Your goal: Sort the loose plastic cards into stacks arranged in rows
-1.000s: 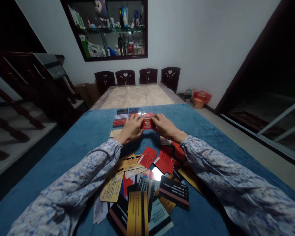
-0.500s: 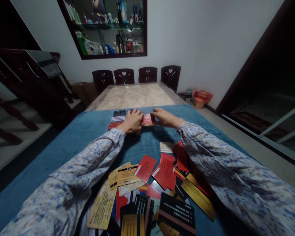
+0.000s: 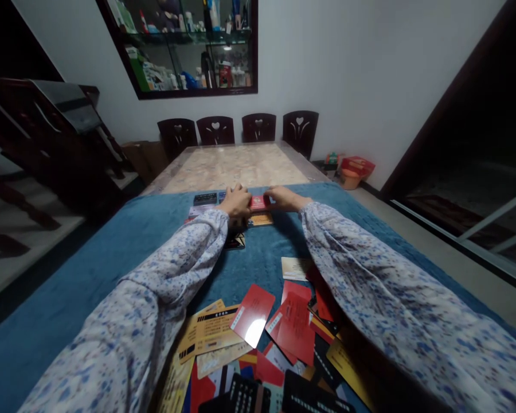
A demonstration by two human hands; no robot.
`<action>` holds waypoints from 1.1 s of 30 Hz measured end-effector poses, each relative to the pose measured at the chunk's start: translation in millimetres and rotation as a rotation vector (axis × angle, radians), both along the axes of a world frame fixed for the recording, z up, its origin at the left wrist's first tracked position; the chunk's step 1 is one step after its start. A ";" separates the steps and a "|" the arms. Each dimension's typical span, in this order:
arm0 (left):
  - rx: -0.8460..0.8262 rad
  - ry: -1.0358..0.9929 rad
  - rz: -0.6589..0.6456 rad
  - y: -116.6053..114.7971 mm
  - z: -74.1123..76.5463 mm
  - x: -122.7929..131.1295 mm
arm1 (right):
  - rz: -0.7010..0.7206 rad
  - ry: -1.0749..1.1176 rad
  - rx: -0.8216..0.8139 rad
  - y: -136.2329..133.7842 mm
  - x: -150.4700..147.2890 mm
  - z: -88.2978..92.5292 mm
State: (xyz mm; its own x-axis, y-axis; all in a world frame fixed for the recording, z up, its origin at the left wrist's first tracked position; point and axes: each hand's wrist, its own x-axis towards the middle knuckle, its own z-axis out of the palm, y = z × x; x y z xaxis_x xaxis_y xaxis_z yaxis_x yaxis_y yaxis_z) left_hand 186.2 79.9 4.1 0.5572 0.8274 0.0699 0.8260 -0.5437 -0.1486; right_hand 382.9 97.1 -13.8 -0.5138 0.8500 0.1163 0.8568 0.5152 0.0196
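Observation:
My left hand [image 3: 236, 203], fingers curled, grips the left edge of a red card [image 3: 258, 202] at the far part of the blue cloth. At the card's right edge, my right hand [image 3: 284, 199] pinches it between thumb and fingers. An orange card [image 3: 261, 219] lies just on the near side of the red one. Left of my left hand are a black card [image 3: 205, 199] and a pale card [image 3: 201, 211], partly covered by my wrist and sleeve. Below my left wrist a black patterned card [image 3: 235, 241] shows in part.
Nearer me, a loose heap of cards, red [image 3: 253, 312], yellow [image 3: 217, 330] and black [image 3: 313, 396], spreads between my forearms. A cream card [image 3: 295, 268] lies at its far side. Beyond the blue cloth [image 3: 124, 246] is the stone tabletop [image 3: 241, 166], with several chairs [image 3: 300, 132] behind.
Both hands have moved slightly farther away with the red card, and more of the orange card and the black patterned card now shows. The view has tilted and shifted a little.

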 end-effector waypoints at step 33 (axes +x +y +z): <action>-0.162 0.092 0.023 47.1 -29.0 1.3 | -0.119 0.024 -0.139 11.8 -5.7 -15.9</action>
